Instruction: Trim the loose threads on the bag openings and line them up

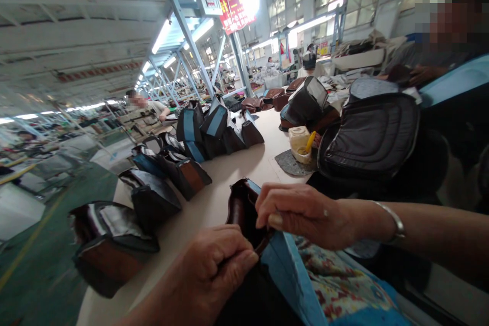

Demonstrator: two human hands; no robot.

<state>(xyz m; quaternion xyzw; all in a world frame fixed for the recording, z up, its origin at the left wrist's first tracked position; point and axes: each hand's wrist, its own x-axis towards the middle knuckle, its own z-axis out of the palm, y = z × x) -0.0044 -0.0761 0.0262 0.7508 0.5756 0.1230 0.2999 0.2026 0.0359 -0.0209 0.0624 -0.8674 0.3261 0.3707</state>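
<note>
An unfinished dark leather bag (237,206) with a reddish-brown inner face and a light-blue strip is between my hands, its mouth turned up toward me. My left hand (217,265) pinches the near edge of the mouth between thumb and fingers. On the right edge, my right hand (301,211), with a silver bangle at the wrist, is closed with its fingertips curled over the rim. The lower part of the bag is dark and partly hidden by my left hand. Below it, floral cloth (344,285) shows.
Several similar bags stand along the left of the pale table (214,183), one bag (114,249) at its near edge. A cut-open plastic container (300,145) with a yellow-handled tool sits on a grey pad. A large padded black piece (370,137) lies right. A person sits beyond it.
</note>
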